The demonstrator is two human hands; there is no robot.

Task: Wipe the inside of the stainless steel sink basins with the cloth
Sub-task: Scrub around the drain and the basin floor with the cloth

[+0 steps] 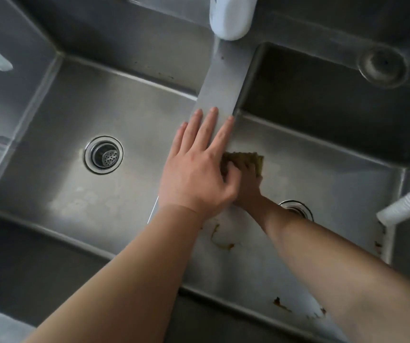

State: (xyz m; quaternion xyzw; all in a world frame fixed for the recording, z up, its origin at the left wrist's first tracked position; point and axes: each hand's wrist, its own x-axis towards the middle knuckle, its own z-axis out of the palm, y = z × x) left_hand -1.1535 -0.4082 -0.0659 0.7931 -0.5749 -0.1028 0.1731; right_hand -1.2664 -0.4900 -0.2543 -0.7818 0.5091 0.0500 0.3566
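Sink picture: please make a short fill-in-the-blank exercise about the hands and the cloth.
1. The left hand lies flat on the ___ between the two basins.
2. The right hand presses the cloth in the ___ basin.
3. The left basin's drain holds a perforated ___.

Missing words: divider; right; strainer

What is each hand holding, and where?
The right hand holds the cloth by its near edge, inside the right basin. The left hand holds nothing; it rests flat on the divider.

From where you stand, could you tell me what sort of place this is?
Probably a commercial kitchen or scullery: a deep stainless double sink with strainer drain, a corrugated hose, and the right hand scrubbing with a cloth.
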